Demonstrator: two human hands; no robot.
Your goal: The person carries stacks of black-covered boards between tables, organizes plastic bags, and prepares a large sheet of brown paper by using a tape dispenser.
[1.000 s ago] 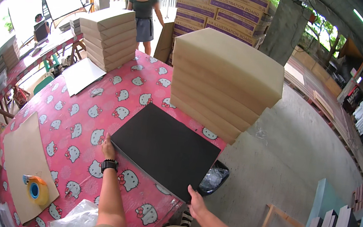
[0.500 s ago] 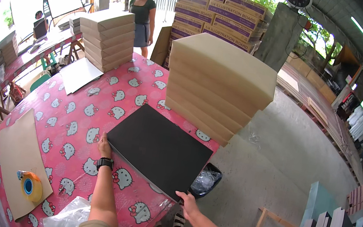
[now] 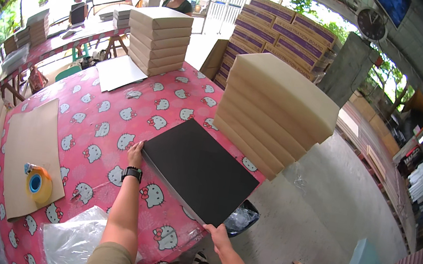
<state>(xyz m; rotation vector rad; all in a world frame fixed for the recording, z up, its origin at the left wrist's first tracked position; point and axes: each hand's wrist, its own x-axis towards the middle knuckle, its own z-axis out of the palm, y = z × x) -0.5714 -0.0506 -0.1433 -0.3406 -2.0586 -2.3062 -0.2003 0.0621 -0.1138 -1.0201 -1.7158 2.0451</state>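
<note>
A flat rectangular stack of black boards (image 3: 200, 168), pale along its near edge, lies on the pink patterned table. Its left corner is gripped by my left hand (image 3: 135, 154), which has a black watch at the wrist. My right hand (image 3: 218, 235) closes on the near right corner, by the table's edge. The undersides of the fingers are hidden. Just beyond the boards stands a tall pile of brown-paper-wrapped packs (image 3: 274, 114).
To the left lies a brown paper sheet (image 3: 29, 143) with a yellow tape roll (image 3: 40, 186) on it. Clear plastic (image 3: 75, 237) is beside my left forearm. A dark bin (image 3: 243, 219) stands below the right edge. Another wrapped pile (image 3: 156, 42) and a person (image 3: 178, 1) are at the back.
The view has shifted, so the scene sits lower and further right. Both hands keep their hold on the board stack's corners. The person at the back is now mostly behind the wrapped pile.
</note>
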